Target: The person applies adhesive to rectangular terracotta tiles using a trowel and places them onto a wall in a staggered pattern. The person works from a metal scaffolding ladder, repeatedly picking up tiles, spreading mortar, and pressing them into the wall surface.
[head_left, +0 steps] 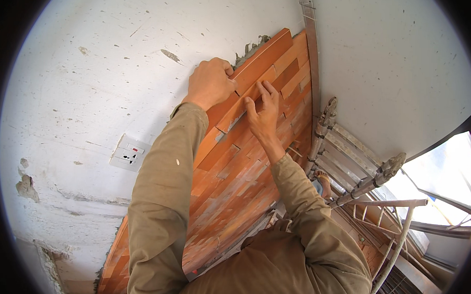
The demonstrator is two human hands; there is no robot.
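A wall of thin orange-brown brick tiles rises in front of me in staggered rows, slanting across the view. Along its upper edge lies a long brick tile, standing out a little from the rows below. My left hand is closed at the lower left end of that tile, thumb and fingertips at its edge; part of the grip is hidden. Below it, my right hand rests its spread fingertips and thumb against the faces of the tiles. Grey wet mortar shows behind the long tile's top edge.
A white wall socket sits left of my left forearm. A metal strip runs down the corner. Right of me stand a mortar-stained ladder and a pale metal frame. A foot shows beside the ladder.
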